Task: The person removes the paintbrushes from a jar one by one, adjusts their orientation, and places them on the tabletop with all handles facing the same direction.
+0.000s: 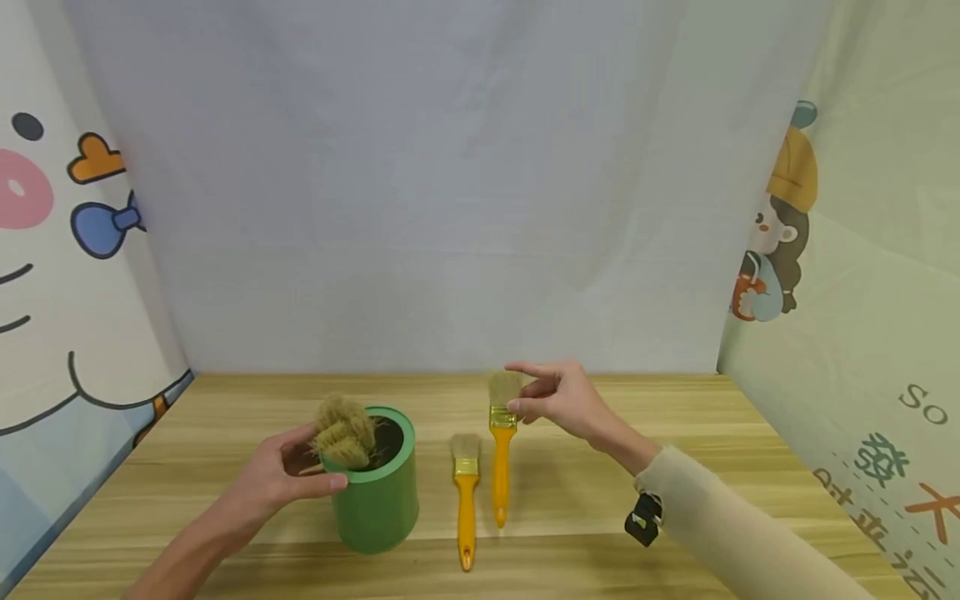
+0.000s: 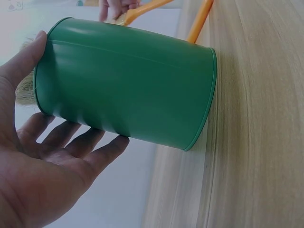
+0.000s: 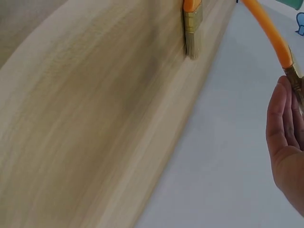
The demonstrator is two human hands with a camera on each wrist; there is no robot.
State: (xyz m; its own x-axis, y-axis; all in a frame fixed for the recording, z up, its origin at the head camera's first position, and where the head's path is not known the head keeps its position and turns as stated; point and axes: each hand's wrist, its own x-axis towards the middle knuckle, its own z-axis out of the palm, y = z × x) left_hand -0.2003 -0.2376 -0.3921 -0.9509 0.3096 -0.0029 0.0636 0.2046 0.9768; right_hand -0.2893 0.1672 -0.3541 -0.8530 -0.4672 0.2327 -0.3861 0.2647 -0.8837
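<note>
On the left, an upright green can (image 1: 378, 512) has tan bristly heads (image 1: 345, 433) sticking out of its top; their lower parts are hidden inside. My left hand (image 1: 273, 473) holds the can's left side, thumb near the rim and fingers along the wall, as the left wrist view shows. With thumb and fingers, my right hand (image 1: 566, 404) pinches a yellow-handled paintbrush (image 1: 501, 475) around its metal band and bristles. That brush hangs above the table, handle downward in the head view. A second yellow-handled paintbrush (image 1: 467, 517) lies on the table between can and right hand.
The wood-grain table (image 1: 600, 500) ends at a pale cloth backdrop (image 1: 450, 208). Printed cloths hang at both sides, a cartoon one (image 1: 45, 292) at left and a greenish one (image 1: 885, 292) at right.
</note>
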